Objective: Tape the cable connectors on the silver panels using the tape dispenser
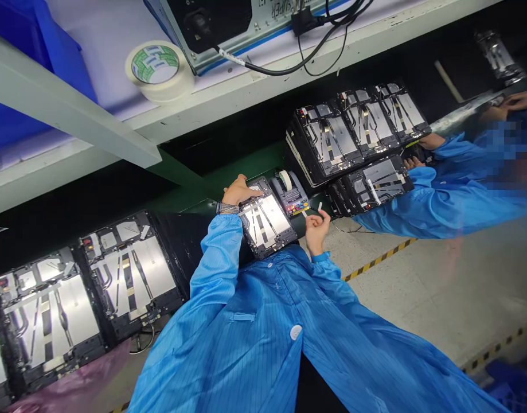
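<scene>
The opened device (pixel 267 221) is right in front of me, face up with its silvery panels and dark strips showing, lower edge close up against my blue coat (pixel 263 310). My left hand (pixel 238 189) has it by the upper left corner, thumb lying over the face and fingers at the edge, with a patterned band (pixel 227 207) on that wrist.

Just beside it on the right sits a little grey tape dispenser (pixel 291 195) with a pale roll inside and red digits lit on the front. My right hand (pixel 318 232) is up near its front edge with the fingers curled in. There's a small white strip (pixel 320 206) by my fingertips, but honestly it's too tiny to tell if I'm pinching it or just next to it.

Past the dispenser there are stacked units (pixel 332 140), same kind of innards, and a co-worker's sleeve (pixel 450 201) reaches in alongside them. Over to my left, more opened units (pixel 132 275) are lined up. Shelf (pixel 246 103) above has a fat tape roll (pixel 172 86), a metal box (pixel 263 28) with black cables, and a blue bin (pixel 69 51). Yellow-and-black striped tape (pixel 377 261) runs across the floor.
</scene>
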The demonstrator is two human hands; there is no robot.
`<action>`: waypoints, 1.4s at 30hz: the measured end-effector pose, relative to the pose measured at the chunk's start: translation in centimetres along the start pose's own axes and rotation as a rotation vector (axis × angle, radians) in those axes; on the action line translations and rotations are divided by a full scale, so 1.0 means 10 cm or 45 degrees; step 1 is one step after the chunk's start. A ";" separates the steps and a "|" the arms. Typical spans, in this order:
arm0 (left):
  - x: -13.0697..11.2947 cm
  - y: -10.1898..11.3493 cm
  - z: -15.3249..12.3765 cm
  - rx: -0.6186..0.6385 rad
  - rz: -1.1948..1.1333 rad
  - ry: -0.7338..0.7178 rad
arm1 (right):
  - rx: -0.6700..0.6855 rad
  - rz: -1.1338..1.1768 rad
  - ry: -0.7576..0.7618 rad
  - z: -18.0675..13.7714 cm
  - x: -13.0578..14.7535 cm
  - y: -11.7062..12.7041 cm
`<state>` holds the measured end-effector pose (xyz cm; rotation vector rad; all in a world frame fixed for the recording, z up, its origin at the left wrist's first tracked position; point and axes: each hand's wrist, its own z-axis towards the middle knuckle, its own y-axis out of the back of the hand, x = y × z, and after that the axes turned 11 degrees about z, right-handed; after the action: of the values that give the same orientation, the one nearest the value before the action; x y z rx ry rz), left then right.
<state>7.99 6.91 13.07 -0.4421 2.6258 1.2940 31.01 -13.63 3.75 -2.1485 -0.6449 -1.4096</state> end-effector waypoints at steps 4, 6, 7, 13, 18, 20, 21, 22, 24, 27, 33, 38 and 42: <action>0.03 -0.02 0.05 0.001 0.014 -0.025 | 0.893 -0.188 0.019 0.29 0.71 -0.45; 0.04 -0.04 0.07 -0.004 0.009 -0.030 | 1.282 -0.324 0.027 0.53 0.93 -0.86; 0.05 -0.05 0.08 -0.003 0.011 -0.033 | 1.416 -0.397 0.045 0.65 0.98 -1.08; 0.07 -0.06 0.11 0.009 0.019 -0.064 | 1.856 -1.111 0.216 0.92 0.89 -2.02; 0.07 -0.05 0.08 0.009 0.050 -0.056 | 1.880 -1.507 0.337 0.80 0.96 -2.14; 0.07 -0.05 0.09 0.004 0.056 -0.057 | 1.868 -1.580 0.344 0.75 1.04 -2.15; 0.07 -0.06 0.09 0.001 0.053 -0.058 | 1.866 -1.617 0.342 0.73 1.07 -2.17; 0.07 -0.06 0.10 -0.003 0.048 -0.055 | 1.865 -1.652 0.341 0.71 1.09 -2.18; 0.09 -0.08 0.13 -0.012 0.033 -0.063 | 1.856 -1.701 0.345 0.67 1.12 -2.21; 0.11 -0.11 0.17 -0.035 0.007 -0.077 | 1.799 -1.731 0.371 0.62 1.10 -2.23; 0.11 -0.13 0.16 -0.049 -0.017 -0.065 | 1.815 -1.761 0.547 0.60 1.03 -2.18; 0.09 -0.11 0.12 -0.028 0.026 -0.072 | 1.805 -1.729 0.645 0.64 0.99 -2.14; 0.07 -0.08 0.08 0.000 0.053 -0.064 | 1.664 -1.665 0.706 0.78 0.95 -2.11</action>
<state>7.60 6.97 11.73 -0.3525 2.6066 1.3002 26.70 8.67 12.81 -0.1524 -2.0828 -1.2566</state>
